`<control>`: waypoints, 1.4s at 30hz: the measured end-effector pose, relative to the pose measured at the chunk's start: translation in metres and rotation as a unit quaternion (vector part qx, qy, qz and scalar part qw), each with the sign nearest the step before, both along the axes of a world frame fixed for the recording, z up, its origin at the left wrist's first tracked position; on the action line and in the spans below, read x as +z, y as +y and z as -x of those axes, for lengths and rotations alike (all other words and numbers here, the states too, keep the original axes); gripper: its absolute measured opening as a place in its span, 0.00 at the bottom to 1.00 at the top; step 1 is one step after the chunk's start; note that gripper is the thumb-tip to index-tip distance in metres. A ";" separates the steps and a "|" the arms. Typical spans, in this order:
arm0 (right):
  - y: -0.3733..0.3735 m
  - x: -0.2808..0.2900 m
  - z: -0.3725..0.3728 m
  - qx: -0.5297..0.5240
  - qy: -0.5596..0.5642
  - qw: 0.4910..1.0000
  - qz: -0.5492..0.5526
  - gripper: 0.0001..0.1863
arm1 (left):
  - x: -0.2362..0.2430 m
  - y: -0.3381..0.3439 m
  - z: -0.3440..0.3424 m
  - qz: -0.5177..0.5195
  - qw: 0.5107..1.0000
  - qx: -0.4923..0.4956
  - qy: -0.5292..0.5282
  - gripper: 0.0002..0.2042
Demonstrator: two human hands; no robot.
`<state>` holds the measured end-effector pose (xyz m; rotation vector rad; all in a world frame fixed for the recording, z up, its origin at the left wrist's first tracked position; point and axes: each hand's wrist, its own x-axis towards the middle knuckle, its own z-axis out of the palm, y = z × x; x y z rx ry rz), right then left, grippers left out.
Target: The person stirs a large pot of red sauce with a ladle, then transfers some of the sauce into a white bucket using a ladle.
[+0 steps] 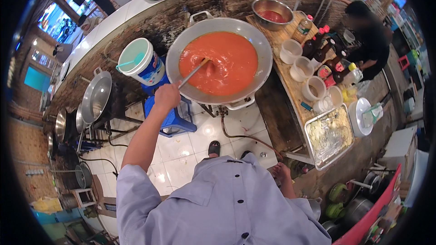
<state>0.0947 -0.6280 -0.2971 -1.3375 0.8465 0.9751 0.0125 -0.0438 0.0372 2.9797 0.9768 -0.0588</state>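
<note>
My left hand (167, 96) is closed around the grey handle of a long-handled stirring utensil (192, 73). The utensil slants into orange-red sauce (227, 70); its working end is under the surface, so its shape is hidden. Swirl marks show around it. The sauce fills much of a wide metal wok (264, 59) with two loop handles, standing on a burner frame. My right hand (281, 171) hangs low by my side, beside the wooden table's near corner, its fingers curled and nothing visible in them.
A white-and-blue bucket (154, 69) with a turquoise scoop stands by a blue stool (175, 120). On the wooden table (284, 91) are a steel bowl (272, 4), several bottles, clear tubs (314, 88) and a tray (329, 136). Another person (370, 36) works beyond it. A gas hose (247, 138) crosses the floor.
</note>
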 end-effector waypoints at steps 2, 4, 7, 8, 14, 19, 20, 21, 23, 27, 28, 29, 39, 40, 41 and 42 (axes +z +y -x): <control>-0.009 -0.003 0.009 -0.014 -0.002 1.000 -0.015 0.10 | -0.011 0.006 -0.023 0.014 0.999 0.033 -0.029 0.16; -0.034 -0.032 0.028 -0.029 0.003 0.999 -0.041 0.08 | -0.015 -0.007 -0.053 0.057 0.996 0.059 -0.035 0.17; -0.047 -0.041 0.059 -0.109 0.052 0.991 -0.053 0.07 | -0.052 -0.019 -0.075 0.139 0.985 0.080 -0.062 0.19; -0.054 -0.047 0.067 -0.067 0.073 0.994 -0.052 0.08 | -0.074 -0.024 -0.080 0.163 0.980 0.079 -0.086 0.20; -0.047 -0.024 0.103 -0.033 0.088 0.994 0.063 0.11 | -0.100 -0.067 -0.071 0.253 0.956 0.002 -0.148 0.24; -0.040 -0.026 0.084 -0.002 0.051 0.998 0.026 0.12 | -0.040 -0.060 -0.012 0.278 0.955 -0.066 -0.077 0.24; -0.035 -0.022 0.074 0.013 0.064 0.997 0.046 0.13 | -0.025 -0.058 0.001 0.295 0.951 -0.068 -0.062 0.24; -0.032 -0.020 0.063 -0.007 0.065 0.998 0.025 0.12 | -0.008 -0.059 0.015 0.288 0.954 -0.065 -0.050 0.24; -0.027 -0.017 0.045 -0.053 0.068 0.996 -0.011 0.10 | 0.028 -0.060 0.035 0.272 0.961 -0.057 -0.014 0.23; -0.002 0.012 0.021 -0.054 -0.012 0.998 0.018 0.09 | 0.088 -0.053 0.076 0.253 0.965 -0.074 -0.012 0.21; -0.003 0.008 0.018 -0.058 -0.011 0.998 0.015 0.09 | 0.098 -0.049 0.081 0.279 0.958 -0.064 -0.009 0.21; -0.003 0.004 0.013 -0.055 -0.012 0.998 0.011 0.09 | 0.104 -0.047 0.088 0.304 0.951 -0.046 -0.010 0.21; -0.024 -0.019 0.053 -0.084 0.084 0.992 -0.035 0.11 | 0.059 -0.063 -0.030 0.558 0.829 0.037 -0.006 0.23; -0.022 -0.016 0.055 -0.077 0.071 0.994 -0.017 0.11 | 0.045 -0.061 -0.046 0.573 0.818 0.041 -0.028 0.23; -0.023 -0.011 0.059 -0.071 0.057 0.996 0.002 0.11 | 0.030 -0.057 -0.060 0.588 0.806 0.045 -0.049 0.23; -0.025 -0.007 0.063 -0.065 0.044 0.997 0.021 0.11 | 0.022 -0.052 -0.072 0.589 0.802 0.067 -0.071 0.23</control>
